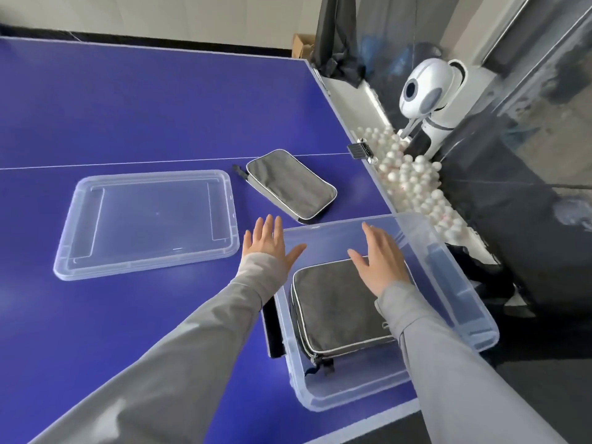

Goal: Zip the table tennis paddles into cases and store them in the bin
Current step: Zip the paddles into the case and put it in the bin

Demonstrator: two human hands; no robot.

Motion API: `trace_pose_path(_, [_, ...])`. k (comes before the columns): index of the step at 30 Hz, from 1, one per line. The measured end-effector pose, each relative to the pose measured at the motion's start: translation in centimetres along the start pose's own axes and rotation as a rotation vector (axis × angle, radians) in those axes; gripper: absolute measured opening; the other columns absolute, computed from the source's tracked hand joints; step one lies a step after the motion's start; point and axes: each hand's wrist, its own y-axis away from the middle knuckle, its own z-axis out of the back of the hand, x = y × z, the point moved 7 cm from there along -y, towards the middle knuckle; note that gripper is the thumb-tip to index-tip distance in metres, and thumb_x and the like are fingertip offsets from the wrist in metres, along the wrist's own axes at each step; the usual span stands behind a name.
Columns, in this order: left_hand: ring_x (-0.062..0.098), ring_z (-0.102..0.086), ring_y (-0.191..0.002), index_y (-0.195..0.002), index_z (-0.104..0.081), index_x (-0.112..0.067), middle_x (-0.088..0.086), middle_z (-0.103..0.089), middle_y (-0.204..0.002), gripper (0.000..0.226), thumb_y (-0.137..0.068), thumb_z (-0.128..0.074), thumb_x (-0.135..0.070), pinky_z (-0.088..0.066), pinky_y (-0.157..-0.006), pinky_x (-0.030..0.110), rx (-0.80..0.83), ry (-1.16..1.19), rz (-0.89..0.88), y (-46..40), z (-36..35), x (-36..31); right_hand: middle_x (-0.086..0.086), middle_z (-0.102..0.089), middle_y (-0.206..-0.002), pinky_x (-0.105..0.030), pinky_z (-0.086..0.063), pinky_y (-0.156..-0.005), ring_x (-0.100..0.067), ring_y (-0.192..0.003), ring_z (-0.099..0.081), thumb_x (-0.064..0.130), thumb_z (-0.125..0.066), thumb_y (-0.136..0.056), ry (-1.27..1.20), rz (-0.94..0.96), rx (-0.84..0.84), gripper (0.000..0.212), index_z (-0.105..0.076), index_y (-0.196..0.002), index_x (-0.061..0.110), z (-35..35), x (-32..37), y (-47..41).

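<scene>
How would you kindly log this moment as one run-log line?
hands: left hand open, right hand open | bin: one case inside | second case: on table | lid: off

counter (144, 107): deep blue, thin white lines | bin (461, 283): clear plastic | lid (145, 224): clear plastic | cases (290, 184): dark grey, silver-white piping | sleeves (179, 347): light grey | balls (413, 177): white | ball machine (429, 91): white, grey
</scene>
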Motion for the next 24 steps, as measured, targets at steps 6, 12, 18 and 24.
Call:
trace_pose_path(6, [0.022, -0.039, -0.127, -0.141, -0.033, -0.019, 0.001, -0.044, -0.137, 0.063, -0.092, -0.034, -0.059, -0.037, -0.098, 0.037, -0.057, 0.141, 0.160, -2.1, -1.4, -0.4, -0.010, -0.039, -0.147, -0.044, -0.032, -0.106, -0.029, -0.136, -0.032, 0.039, -0.047, -0.096, 0.014, 0.059, 0.048, 0.061, -0.029, -0.146, 0.010, -0.7, -2.2, -9.3])
trace_pose_path(12, [0.024, -0.055, -0.100, -0.110, -0.056, -0.021, -0.004, -0.058, -0.112, 0.050, -0.087, -0.041, -0.063, -0.036, -0.069, 0.031, -0.111, 0.297, 0.399, -2.5, -1.6, 0.7, -0.013, -0.050, -0.135, -0.046, -0.038, -0.096, -0.035, -0.126, -0.039, 0.047, -0.048, -0.093, 0.064, 0.109, 0.093, 0.056, -0.043, -0.135, 0.010, -2.5, -1.4, -19.5])
trace_pose_path(18, [0.022, -0.052, -0.085, -0.103, -0.055, -0.022, -0.005, -0.056, -0.103, 0.049, -0.084, -0.044, -0.065, -0.041, -0.068, 0.031, -0.107, 0.303, 0.461, -2.4, -1.4, 0.9, -0.015, -0.048, -0.135, -0.045, -0.038, -0.097, -0.034, -0.128, -0.039, 0.054, -0.050, -0.089, 0.069, 0.063, 0.255, 0.062, -0.048, -0.127, 0.006, -7.6, -0.2, -26.3])
trace_pose_path(24, [0.018, -0.044, -0.078, -0.101, -0.054, -0.022, -0.008, -0.054, -0.099, 0.050, -0.082, -0.044, -0.067, -0.036, -0.064, 0.028, -0.100, 0.287, 0.506, -2.4, -1.8, 1.3, -0.017, -0.039, -0.143, -0.048, -0.033, -0.105, -0.035, -0.134, -0.033, 0.061, -0.053, -0.084, -0.026, -0.133, 0.364, 0.080, -0.037, -0.137, 0.002, -13.0, -2.2, -29.5])
